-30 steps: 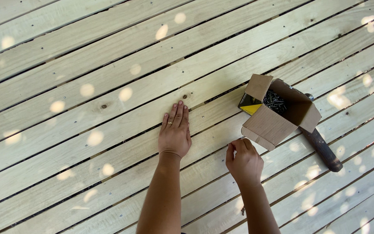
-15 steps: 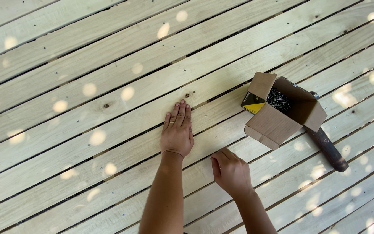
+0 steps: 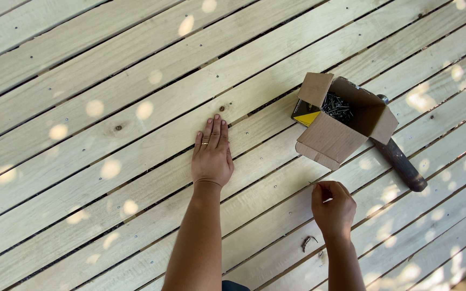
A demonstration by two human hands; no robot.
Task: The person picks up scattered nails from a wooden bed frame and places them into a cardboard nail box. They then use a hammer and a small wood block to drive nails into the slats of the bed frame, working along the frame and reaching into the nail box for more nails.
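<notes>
My left hand (image 3: pixel 212 155) lies flat, palm down, on a pale wooden deck board (image 3: pixel 136 145), fingers together and a ring on one finger. My right hand (image 3: pixel 332 207) rests lower right on the deck, fingers curled with thumb and fingertips pinched together. I cannot see anything between them. Just beyond it stands an open cardboard box (image 3: pixel 330 141) with dark nails (image 3: pixel 336 106) inside. A hammer with a dark wooden handle (image 3: pixel 403 164) lies behind and to the right of the box, its head mostly hidden by the box.
Deck boards run diagonally with narrow gaps and rows of screw heads, dappled with sunlight. A small dark scrap (image 3: pixel 308 242) lies on the board near my right wrist. A knot (image 3: pixel 118 128) marks a board to the left.
My right hand drew back from the box's front flap toward me and now sits curled below the box. My left hand stayed flat on the board.
</notes>
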